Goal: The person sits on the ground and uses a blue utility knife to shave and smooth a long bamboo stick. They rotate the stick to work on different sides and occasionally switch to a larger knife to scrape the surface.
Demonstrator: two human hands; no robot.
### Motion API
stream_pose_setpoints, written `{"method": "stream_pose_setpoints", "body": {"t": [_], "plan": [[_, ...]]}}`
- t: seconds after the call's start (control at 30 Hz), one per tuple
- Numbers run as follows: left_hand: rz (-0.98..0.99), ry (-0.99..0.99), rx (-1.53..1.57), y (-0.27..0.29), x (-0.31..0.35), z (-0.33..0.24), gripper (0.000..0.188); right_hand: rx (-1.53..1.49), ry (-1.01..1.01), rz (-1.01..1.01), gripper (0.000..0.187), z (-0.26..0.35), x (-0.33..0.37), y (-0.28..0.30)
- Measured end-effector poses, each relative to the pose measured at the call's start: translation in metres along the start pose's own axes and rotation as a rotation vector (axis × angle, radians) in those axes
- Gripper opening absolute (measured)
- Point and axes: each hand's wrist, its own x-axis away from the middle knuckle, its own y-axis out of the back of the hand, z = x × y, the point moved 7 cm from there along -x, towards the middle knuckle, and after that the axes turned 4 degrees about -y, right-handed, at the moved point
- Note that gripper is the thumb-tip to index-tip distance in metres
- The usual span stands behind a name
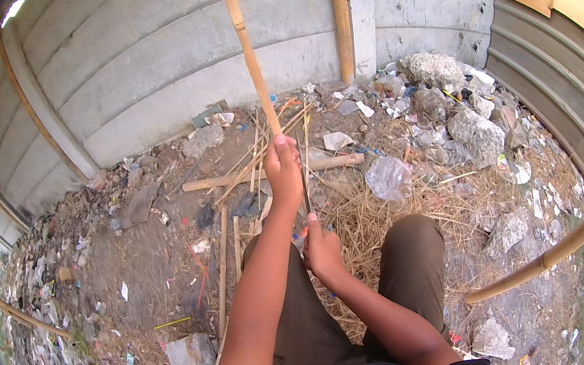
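Note:
My left hand (pixel 283 172) is closed around the lower part of a long flat bamboo strip (pixel 253 65), which points up and away toward the wall. Closer to my knees, my right hand (pixel 323 251) is wrapped around the handle of a knife, its thumb pointing forward. The knife's narrow dark blade (pixel 305 189) reaches from that hand up beside my left one. Most of the handle is hidden by my fingers. Whether the blade touches the strip is not clear.
Beyond my hands, a bamboo pole (pixel 338 162) lies across several thin strips. Straw-like shavings (pixel 365 224) cover the ground between my legs. Concrete rubble (pixel 476 134) and litter are at the right. A thick bamboo pole (pixel 563 249) juts in there. A grey panel wall (pixel 177 57) stands ahead.

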Motion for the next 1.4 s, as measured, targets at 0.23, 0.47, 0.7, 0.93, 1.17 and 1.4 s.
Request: {"method": "stream_pose_setpoints", "body": {"t": [0.23, 0.47, 0.7, 0.93, 1.17, 1.4], "plan": [[-0.223, 0.088, 0.131, 0.020, 0.009, 0.012, 0.055, 0.177, 0.138, -0.032, 0.064, -0.035, -0.009, 0.018], [-0.074, -0.103, -0.090, 0.018, -0.004, -0.037, 0.058, 0.342, 0.159, 0.015, 0.071, 0.012, 0.014, 0.033], [-0.173, -0.195, 0.042, 0.012, 0.000, -0.064, 0.056, 0.329, 0.256, 0.031, 0.069, 0.018, 0.025, 0.033], [0.016, -0.166, -0.039, -0.034, 0.009, -0.062, 0.053, -0.010, 0.413, -0.061, 0.061, 0.077, 0.045, 0.057], [0.013, -0.369, -0.246, -0.081, 0.003, -0.134, 0.041, 0.151, 0.007, 0.035, 0.068, 0.008, 0.024, 0.046], [0.078, -0.305, 0.006, -0.066, -0.002, -0.135, 0.048, 0.246, 0.145, 0.018, 0.066, 0.058, 0.044, 0.063]]}}
